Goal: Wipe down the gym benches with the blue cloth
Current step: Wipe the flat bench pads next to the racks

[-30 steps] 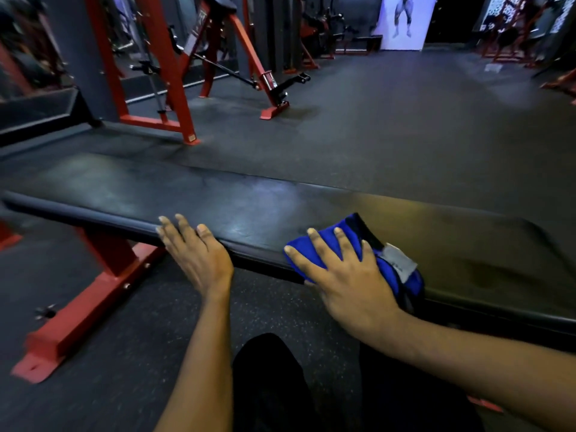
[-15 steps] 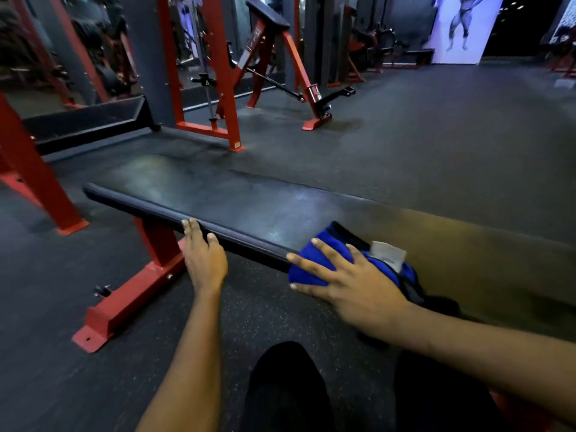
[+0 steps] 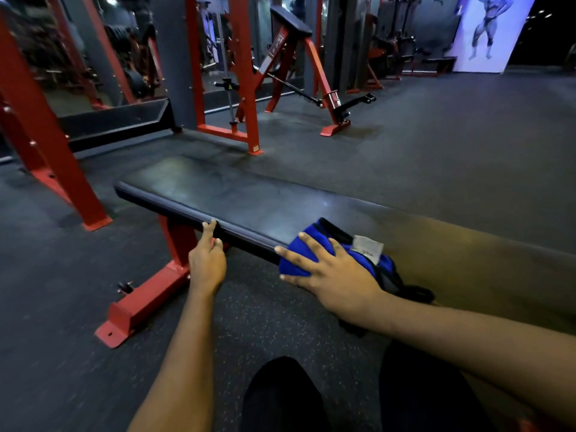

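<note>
Bench pad (image 3: 237,198) lies bare leftward to its end; red upright (image 3: 46,145) stands beyond

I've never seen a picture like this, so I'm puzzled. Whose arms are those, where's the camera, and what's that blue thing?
The camera sits on a person's head, looking down, so you see their own arms. In front is a black padded gym bench on red legs. The right hand presses a blue cloth onto the bench's near edge, fingers spread, to wipe it. The left hand holds nothing; its fingertips touch the edge further left.
</note>
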`<state>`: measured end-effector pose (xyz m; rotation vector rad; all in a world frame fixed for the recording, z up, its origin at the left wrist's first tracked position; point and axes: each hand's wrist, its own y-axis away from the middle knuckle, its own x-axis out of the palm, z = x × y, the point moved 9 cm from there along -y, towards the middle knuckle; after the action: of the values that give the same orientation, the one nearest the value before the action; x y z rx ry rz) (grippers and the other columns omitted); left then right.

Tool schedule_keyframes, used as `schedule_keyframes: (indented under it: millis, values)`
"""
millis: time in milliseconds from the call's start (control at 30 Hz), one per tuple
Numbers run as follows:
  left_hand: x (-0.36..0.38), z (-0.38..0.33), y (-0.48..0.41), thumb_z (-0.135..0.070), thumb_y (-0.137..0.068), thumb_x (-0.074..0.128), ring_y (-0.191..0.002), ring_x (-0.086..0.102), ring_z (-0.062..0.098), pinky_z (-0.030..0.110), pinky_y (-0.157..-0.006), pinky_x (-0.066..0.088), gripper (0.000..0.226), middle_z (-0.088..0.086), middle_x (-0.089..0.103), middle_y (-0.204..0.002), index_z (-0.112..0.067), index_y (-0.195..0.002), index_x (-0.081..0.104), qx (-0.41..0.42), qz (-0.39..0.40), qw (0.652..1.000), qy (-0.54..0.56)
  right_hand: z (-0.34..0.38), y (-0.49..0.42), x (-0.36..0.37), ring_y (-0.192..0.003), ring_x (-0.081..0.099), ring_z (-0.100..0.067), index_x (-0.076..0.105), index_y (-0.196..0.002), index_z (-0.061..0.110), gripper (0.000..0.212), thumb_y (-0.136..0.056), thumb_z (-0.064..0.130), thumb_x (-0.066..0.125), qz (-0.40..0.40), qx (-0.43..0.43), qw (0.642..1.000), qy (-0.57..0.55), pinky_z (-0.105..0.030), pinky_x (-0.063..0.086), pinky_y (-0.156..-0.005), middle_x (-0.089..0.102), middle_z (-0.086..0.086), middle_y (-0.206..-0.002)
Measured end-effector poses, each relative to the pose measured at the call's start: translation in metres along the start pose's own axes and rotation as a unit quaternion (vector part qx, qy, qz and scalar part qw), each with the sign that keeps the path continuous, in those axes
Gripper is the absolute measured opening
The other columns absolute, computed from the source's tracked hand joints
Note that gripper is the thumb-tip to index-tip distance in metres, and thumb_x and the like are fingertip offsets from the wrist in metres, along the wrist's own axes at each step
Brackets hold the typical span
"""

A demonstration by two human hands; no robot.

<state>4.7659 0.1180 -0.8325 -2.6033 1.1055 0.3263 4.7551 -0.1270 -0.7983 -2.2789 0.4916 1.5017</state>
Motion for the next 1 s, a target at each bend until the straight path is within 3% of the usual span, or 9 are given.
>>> schedule_keyframes:
  millis: [100, 267, 367, 500, 633, 700, 800, 933, 1000]
  values:
    - [-0.008, 0.007, -0.010, -0.010, -0.097, 0.046, -0.124, 0.055, 0.027, 0.044, -0.109, 0.041, 0.049, 0.006, 0.058, -0.135, -0.026, -0.143, 0.050, -0.010, 0.017, 1.000, -0.008, 0.010, -0.050, -0.005, -0.150, -0.001, -0.035, 0.030, -0.148, 0.048, 0.051, -0.101, 0.035, 0.043, 0.005, -0.026, 0.999, -0.018, -0.062, 0.024, -0.112, -0.011, 0.011, -0.164]
    - [-0.014, -0.001, -0.017, -0.015, -0.098, 0.045, -0.116, 0.055, 0.046, 0.047, -0.104, 0.043, 0.045, 0.025, 0.062, -0.126, -0.023, -0.142, 0.050, -0.007, 0.059, 0.995, -0.076, 0.006, -0.076, -0.011, -0.151, 0.008, -0.030, 0.024, -0.149, 0.050, 0.052, -0.100, 0.046, 0.041, 0.002, -0.056, 0.998, -0.038, -0.055, 0.024, -0.115, 0.001, 0.013, -0.164]
    - [-0.017, -0.002, -0.020, -0.015, -0.099, 0.046, -0.113, 0.058, 0.043, 0.044, -0.101, 0.046, 0.043, 0.023, 0.063, -0.122, -0.022, -0.141, 0.051, 0.000, 0.064, 0.995, -0.078, -0.003, -0.065, -0.014, -0.151, 0.012, -0.027, 0.001, -0.154, 0.045, 0.079, -0.093, 0.053, 0.051, -0.039, 0.003, 0.999, -0.038, -0.060, 0.007, -0.118, 0.008, 0.004, -0.165]
    - [-0.023, 0.002, -0.021, -0.010, -0.099, 0.046, -0.119, 0.058, 0.034, 0.043, -0.106, 0.044, 0.044, 0.014, 0.063, -0.129, -0.022, -0.140, 0.053, -0.001, 0.073, 0.995, -0.063, -0.009, -0.050, -0.014, -0.149, -0.004, -0.043, 0.001, -0.150, 0.053, 0.079, -0.089, 0.063, 0.050, -0.055, 0.108, 0.992, -0.024, -0.075, 0.000, -0.105, -0.006, -0.004, -0.165]
    - [-0.034, -0.003, -0.020, -0.005, -0.098, 0.045, -0.123, 0.057, 0.020, 0.038, -0.108, 0.043, 0.045, 0.006, 0.063, -0.132, -0.020, -0.138, 0.056, 0.041, 0.063, 0.996, -0.043, 0.000, -0.067, 0.001, -0.145, -0.001, -0.052, -0.024, -0.144, 0.053, 0.079, -0.100, 0.048, 0.042, 0.030, 0.125, 0.991, -0.039, -0.071, 0.022, -0.106, -0.023, -0.009, -0.161]
    - [-0.038, -0.003, -0.022, -0.006, -0.099, 0.045, -0.124, 0.056, 0.017, 0.032, -0.107, 0.043, 0.042, 0.003, 0.062, -0.132, -0.020, -0.137, 0.057, 0.061, 0.047, 0.996, -0.041, 0.008, -0.084, 0.000, -0.143, 0.006, -0.055, -0.021, -0.147, 0.048, 0.078, -0.101, 0.038, 0.042, 0.024, 0.112, 0.993, -0.022, -0.068, 0.027, -0.104, -0.017, -0.012, -0.162]
    - [-0.054, 0.001, -0.031, -0.005, -0.101, 0.044, -0.125, 0.051, 0.011, 0.004, -0.089, 0.042, 0.039, -0.004, 0.052, -0.137, -0.011, -0.139, 0.053, 0.052, 0.003, 0.998, -0.022, 0.023, -0.139, -0.010, -0.139, 0.014, -0.058, -0.008, -0.153, 0.042, 0.072, -0.101, 0.026, 0.038, 0.010, 0.099, 0.995, -0.017, -0.068, 0.029, -0.102, -0.006, -0.015, -0.163]
    - [-0.082, 0.023, -0.057, -0.004, -0.100, 0.046, -0.128, 0.053, 0.024, 0.025, -0.106, 0.036, 0.037, 0.011, 0.057, -0.137, -0.008, -0.137, 0.054, 0.036, -0.036, 0.997, -0.052, 0.052, -0.211, -0.016, -0.139, 0.013, -0.060, -0.002, -0.155, 0.038, 0.068, -0.102, 0.020, 0.037, 0.017, 0.087, 0.996, -0.008, -0.073, 0.025, -0.103, -0.006, -0.016, -0.163]
    - [-0.094, 0.037, -0.075, -0.005, -0.101, 0.045, -0.128, 0.053, 0.024, 0.023, -0.104, 0.034, 0.037, 0.011, 0.058, -0.137, -0.007, -0.137, 0.054, 0.017, -0.046, 0.997, -0.056, 0.058, -0.221, -0.009, -0.140, 0.009, -0.058, -0.004, -0.155, 0.037, 0.071, -0.101, 0.021, 0.039, 0.025, 0.072, 0.997, -0.003, -0.072, 0.022, -0.105, -0.010, -0.014, -0.163]
